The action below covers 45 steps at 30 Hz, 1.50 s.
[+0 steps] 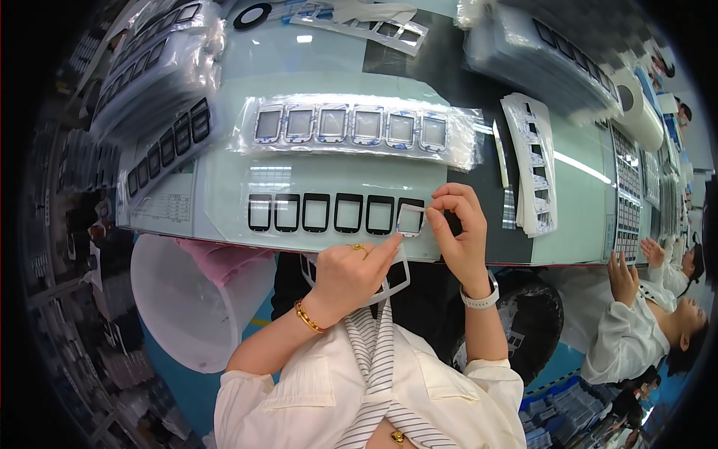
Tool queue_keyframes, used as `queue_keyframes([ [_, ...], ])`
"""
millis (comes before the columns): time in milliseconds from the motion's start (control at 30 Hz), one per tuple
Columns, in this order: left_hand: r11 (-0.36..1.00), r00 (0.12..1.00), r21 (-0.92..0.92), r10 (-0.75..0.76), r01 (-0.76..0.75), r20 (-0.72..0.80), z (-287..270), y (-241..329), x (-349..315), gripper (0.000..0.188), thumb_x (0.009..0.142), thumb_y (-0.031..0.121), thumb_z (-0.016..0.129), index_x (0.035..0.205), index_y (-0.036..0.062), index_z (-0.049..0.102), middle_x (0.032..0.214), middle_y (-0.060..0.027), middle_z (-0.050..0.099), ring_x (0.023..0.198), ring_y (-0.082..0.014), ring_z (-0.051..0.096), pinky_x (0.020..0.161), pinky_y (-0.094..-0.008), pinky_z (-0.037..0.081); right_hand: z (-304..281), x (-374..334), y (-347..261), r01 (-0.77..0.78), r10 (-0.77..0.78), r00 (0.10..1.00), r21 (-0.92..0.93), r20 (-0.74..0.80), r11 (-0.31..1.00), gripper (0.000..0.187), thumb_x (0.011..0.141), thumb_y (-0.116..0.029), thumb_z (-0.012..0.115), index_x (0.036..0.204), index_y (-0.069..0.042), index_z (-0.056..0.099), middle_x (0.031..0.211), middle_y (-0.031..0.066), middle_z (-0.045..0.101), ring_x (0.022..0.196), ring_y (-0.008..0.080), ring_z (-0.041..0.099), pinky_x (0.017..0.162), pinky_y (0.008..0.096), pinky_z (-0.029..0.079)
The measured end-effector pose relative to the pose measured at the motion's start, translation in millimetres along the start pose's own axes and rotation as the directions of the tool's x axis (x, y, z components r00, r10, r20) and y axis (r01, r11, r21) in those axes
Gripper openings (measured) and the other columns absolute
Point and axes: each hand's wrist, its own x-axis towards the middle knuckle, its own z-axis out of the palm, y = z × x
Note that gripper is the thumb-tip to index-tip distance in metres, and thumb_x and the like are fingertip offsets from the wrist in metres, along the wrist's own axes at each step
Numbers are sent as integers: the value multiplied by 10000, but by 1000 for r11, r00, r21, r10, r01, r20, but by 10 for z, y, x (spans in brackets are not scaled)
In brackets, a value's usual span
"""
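Note:
Along the near edge of the glass table lies a row of several black rectangular frames (315, 229). Over the rightmost one sits a thin white adhesive frame (401, 229). My right hand (462, 236) pinches its right edge between thumb and forefinger. At its lower left corner is the fingertip of my left hand (348, 277), whose other fingers are curled. From under that hand hangs a white strip with frame-shaped cutouts (407, 275), partly hidden. Beyond the row, a clear plastic sheet (247, 129) carries several frames with white and blue borders.
Wrapped frame stacks (161, 63) stand far left, with another stack (516, 45) far right. White cutout strips (532, 172) lie right of the mat. A white bin (183, 322) stands below the table at left, a black bin (535, 322) at right. A co-worker's hand (622, 280) is at far right.

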Motion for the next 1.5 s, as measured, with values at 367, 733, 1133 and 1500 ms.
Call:
queue_keyframes([
  [367,1000,1000,-26,0,0,-17,15,-14,10,233,902,160,778,1134,146,791,582,5,542,445,-168,549,445,-324,432,37,47,-9,10,-10,1000,-61,-9,998,77,932,-20,720,980,12,669,1125,102,653,969,199,640,840,307,505],
  [733,999,1000,-41,-3,2,-15,16,-18,24,216,909,160,774,1124,144,788,590,5,569,450,-167,561,441,-322,435,84,119,-41,-9,11,1000,-124,18,992,54,949,24,689,984,38,650,1071,113,624,858,193,639,781,300,523],
  [1133,998,1000,-56,-11,9,-23,35,-35,10,226,890,146,777,1116,144,785,596,-3,588,464,-178,585,448,-324,446,39,-13,-37,90,-108,994,-412,-21,907,321,896,111,650,1171,-33,733,1147,126,596,938,263,626,769,341,526],
  [1500,934,992,-332,-115,128,59,-134,-11,-11,406,922,251,788,1302,130,712,602,-36,600,467,-193,584,464,-341,436,-43,-173,-377,32,-28,999,-115,37,993,277,923,66,638,1168,-12,739,1050,108,675,833,192,621,712,305,496],
])
